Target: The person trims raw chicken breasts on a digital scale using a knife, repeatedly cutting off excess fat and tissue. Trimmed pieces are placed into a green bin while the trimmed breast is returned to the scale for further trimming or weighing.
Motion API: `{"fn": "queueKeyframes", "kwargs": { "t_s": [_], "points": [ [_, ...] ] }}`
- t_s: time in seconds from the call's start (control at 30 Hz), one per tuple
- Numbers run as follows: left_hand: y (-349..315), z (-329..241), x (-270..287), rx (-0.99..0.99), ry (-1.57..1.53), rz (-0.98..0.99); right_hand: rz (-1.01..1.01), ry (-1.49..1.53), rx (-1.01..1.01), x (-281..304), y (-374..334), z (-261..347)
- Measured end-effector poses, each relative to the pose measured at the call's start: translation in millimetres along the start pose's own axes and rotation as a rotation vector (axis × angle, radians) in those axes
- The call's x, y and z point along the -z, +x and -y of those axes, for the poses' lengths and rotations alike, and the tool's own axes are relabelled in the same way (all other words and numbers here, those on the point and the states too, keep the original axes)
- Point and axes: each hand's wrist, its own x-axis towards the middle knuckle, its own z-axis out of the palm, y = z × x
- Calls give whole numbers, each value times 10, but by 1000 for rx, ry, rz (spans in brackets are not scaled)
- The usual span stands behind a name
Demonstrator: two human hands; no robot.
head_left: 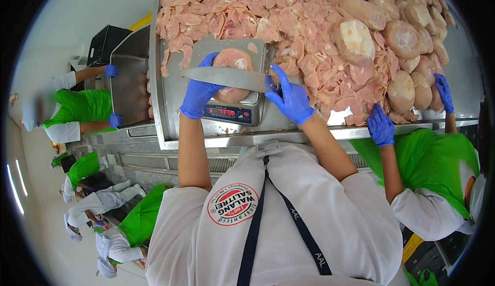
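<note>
Apparently, the work is well under way: many thin slices (214,15) lie heaped in the upper left and upper centre of the table (242,141), while numerous rounded lumps (405,38) at the upper right look whole or little trimmed. One meat piece (232,59) rests on the scale (193,56), at the upper centre of the frame; I judge it not finished. The left hand (202,92) is half curled against its left side, and the right hand (290,97) holds the knife (229,75) with the forefinger extended. Whether the blade touches the meat, I cannot tell. The slices are flat, limp and pink; the lumps are plump with whitish patches; the blade is long, smooth metal.
</note>
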Motion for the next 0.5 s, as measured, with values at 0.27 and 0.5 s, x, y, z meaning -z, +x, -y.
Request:
{"fn": "queueKeyframes", "kwargs": {
  "t_s": [0.27, 0.5],
  "points": [
    [105, -174, -73, 33, 166, 29, 70, 29, 58, 51, 497, 178],
    [187, -192, -61, 22, 101, 48, 175, 136, -33, 145, 662, 119]
  ]
}}
